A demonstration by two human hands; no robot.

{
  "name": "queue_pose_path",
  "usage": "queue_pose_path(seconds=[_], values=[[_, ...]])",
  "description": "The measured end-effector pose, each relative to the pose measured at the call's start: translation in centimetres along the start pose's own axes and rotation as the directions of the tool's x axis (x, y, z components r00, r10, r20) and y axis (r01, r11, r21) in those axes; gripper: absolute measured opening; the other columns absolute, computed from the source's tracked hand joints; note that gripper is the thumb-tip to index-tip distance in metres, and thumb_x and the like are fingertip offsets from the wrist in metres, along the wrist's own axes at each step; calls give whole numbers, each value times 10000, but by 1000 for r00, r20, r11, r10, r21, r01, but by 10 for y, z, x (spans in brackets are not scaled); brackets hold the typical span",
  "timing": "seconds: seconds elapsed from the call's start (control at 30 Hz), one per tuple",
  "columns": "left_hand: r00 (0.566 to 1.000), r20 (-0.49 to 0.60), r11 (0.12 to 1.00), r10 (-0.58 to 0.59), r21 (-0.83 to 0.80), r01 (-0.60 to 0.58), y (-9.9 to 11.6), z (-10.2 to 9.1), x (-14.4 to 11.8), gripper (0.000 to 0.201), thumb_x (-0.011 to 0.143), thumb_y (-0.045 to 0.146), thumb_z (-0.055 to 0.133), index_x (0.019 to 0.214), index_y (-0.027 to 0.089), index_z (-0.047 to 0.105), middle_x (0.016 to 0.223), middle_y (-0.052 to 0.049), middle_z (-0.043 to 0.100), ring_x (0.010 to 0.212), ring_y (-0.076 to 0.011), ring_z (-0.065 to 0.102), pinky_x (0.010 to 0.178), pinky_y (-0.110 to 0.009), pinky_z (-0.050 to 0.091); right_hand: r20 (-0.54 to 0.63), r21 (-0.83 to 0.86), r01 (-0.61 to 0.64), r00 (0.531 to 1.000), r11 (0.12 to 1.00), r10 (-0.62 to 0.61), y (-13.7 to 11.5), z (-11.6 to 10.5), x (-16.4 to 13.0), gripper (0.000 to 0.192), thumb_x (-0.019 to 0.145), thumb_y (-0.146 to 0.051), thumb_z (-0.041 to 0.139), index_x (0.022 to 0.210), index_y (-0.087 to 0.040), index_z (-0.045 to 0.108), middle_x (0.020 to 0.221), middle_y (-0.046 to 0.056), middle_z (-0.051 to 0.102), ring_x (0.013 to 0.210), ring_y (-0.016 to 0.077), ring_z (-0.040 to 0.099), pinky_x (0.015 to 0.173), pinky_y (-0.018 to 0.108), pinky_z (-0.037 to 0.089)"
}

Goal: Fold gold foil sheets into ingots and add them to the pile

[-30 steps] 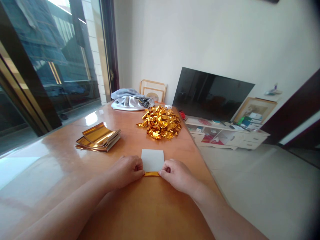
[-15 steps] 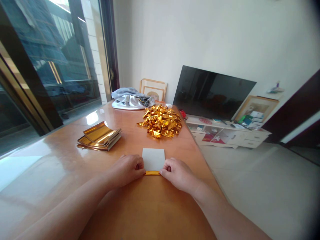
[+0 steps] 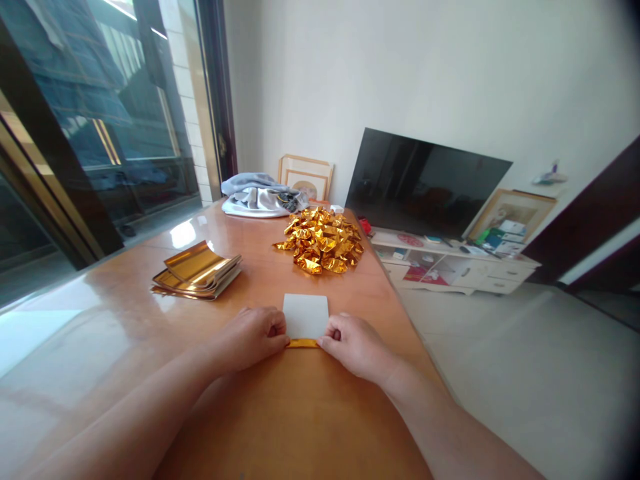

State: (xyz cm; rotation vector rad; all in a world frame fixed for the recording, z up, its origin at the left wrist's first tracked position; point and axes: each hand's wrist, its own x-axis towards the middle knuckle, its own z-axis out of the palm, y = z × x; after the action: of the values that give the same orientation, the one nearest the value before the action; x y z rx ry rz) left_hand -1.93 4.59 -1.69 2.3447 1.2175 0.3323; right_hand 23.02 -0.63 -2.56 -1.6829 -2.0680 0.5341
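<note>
A sheet of gold foil paper (image 3: 305,316) lies on the table with its pale back facing up. Its near edge is turned over into a narrow gold strip. My left hand (image 3: 261,333) is closed, pinching the left end of that strip. At the right end, my right hand (image 3: 351,343) pinches the same fold, also closed. Beyond the sheet sits a heap of folded gold foil pieces (image 3: 324,241). A stack of flat gold foil sheets (image 3: 197,270) rests to the left, its top sheets curling.
The glossy wooden table (image 3: 295,413) has its right edge close to my right forearm. Bundled clothing (image 3: 263,197) lies at its far end. A television (image 3: 425,183) stands on a white cabinet (image 3: 480,275) beyond, near framed pictures. Glass doors (image 3: 135,100) are at left.
Both hands keep their pinch on the folded edge, with hardly any movement. The whole view has shifted very slightly.
</note>
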Motion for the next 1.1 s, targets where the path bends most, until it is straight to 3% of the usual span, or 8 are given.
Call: queue_pose_path(seconds=[0.43,0.67,1.1], values=[[998,10,997,64,-43,-64,-1,-5,0,386,1018,403,401,785,212,643,823,-30,678,758,-190,608,710,-299,406,0,8,10,1000,1000,-10,3,2,1,185,864,-320,697,727,-213,632,792,-3,673,704,145,592,596,240,320],[1000,6,1000,6,-15,-6,2,-3,-2,265,904,453,594,787,221,647,782,-2,675,704,-182,599,602,-289,342,-4,9,-2,1000,1000,2,2,2,1,188,863,-323,697,722,-214,636,790,-1,677,703,148,585,593,247,309],[1000,-3,1000,15,8,-15,2,-1,-2,199,870,381,605,761,218,643,779,-2,661,698,-173,574,607,-287,339,-22,-10,-2,1000,1000,1,1,2,1,189,859,-320,710,727,-213,627,789,-7,672,705,143,585,598,246,304]])
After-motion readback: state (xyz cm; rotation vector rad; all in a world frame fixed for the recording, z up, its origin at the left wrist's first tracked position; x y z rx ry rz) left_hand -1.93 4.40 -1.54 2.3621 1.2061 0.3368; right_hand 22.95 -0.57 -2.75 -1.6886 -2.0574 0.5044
